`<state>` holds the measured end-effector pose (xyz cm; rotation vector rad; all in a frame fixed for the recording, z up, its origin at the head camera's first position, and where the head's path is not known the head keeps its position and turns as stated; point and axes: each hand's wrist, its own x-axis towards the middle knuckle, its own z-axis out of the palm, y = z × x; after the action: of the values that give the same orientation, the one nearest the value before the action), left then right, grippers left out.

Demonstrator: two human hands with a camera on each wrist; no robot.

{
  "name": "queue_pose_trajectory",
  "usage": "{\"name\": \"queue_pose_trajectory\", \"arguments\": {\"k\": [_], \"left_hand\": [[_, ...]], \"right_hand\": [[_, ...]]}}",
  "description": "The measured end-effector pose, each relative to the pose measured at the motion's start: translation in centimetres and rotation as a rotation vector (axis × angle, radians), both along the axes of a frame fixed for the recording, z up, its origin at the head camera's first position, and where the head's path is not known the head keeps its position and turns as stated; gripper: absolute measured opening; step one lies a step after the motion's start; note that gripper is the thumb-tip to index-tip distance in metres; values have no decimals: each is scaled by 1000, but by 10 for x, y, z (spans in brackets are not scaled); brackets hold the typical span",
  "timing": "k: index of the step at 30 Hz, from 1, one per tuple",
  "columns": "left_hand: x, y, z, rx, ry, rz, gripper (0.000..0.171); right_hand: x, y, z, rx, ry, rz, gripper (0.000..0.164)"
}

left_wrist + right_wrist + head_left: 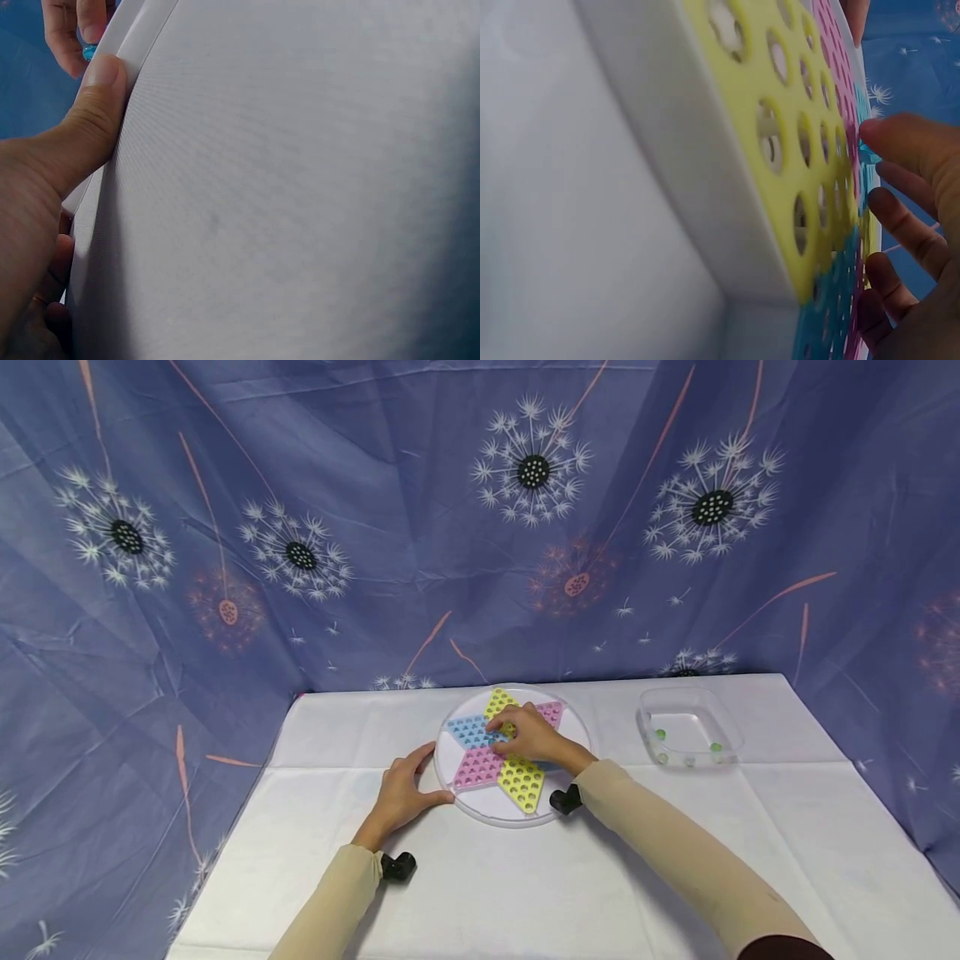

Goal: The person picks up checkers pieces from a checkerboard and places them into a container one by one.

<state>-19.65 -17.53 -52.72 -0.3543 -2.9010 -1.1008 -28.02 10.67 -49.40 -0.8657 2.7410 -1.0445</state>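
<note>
A round white Chinese checkers board (483,803) with a raised star of yellow, pink and blue points lies on the table. My left hand (400,792) holds its left edge, thumb (96,112) against the rim and the other fingers further round. Over the star's middle, my right hand (534,733) pinches a small teal-blue glass marble (90,52) between thumb and fingertips. In the right wrist view the fingers (907,225) reach in from the right, close above the holes, beyond the yellow point (780,97). The palm covers part of the star in the head view.
A clear plastic container (686,695) with several green marbles (660,734) stands right of the board. White cloth (525,893) covers the table. A blue dandelion-patterned curtain (420,527) hangs behind and at both sides.
</note>
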Motion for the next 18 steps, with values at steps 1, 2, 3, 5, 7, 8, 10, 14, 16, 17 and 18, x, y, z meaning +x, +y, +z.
{"name": "queue_pose_trajectory", "arguments": {"k": [1,2,3,5,7,8,10,14,16,17,18], "left_hand": [[0,0,0,-1,0,1,101],[0,0,0,-1,-1,1,102],[0,0,0,0,-3,2,102],[0,0,0,0,-1,1,102],[-1,0,0,-1,2,1,102],[-1,0,0,-1,5,1,102],[-1,0,-1,-5,8,0,101],[-1,0,-1,-8,12,-1,101],[-2,0,-1,-8,12,0,101],[-2,0,-2,-7,12,0,101],[-2,0,-2,-8,11,0,101]], "right_hand": [[0,0,0,1,2,-3,27],[0,0,-1,3,3,-5,24],[0,-1,-1,5,2,-9,22],[0,-1,-2,9,2,-18,19],[-1,-1,-3,10,1,-26,16],[-1,-1,-3,10,0,-30,15],[-1,-2,-4,12,1,-35,14],[-2,-2,-4,15,2,-36,13],[-2,-2,-5,19,3,-37,12],[-2,-2,-5,19,3,-38,12],[-2,-2,-5,20,2,-39,12]]}}
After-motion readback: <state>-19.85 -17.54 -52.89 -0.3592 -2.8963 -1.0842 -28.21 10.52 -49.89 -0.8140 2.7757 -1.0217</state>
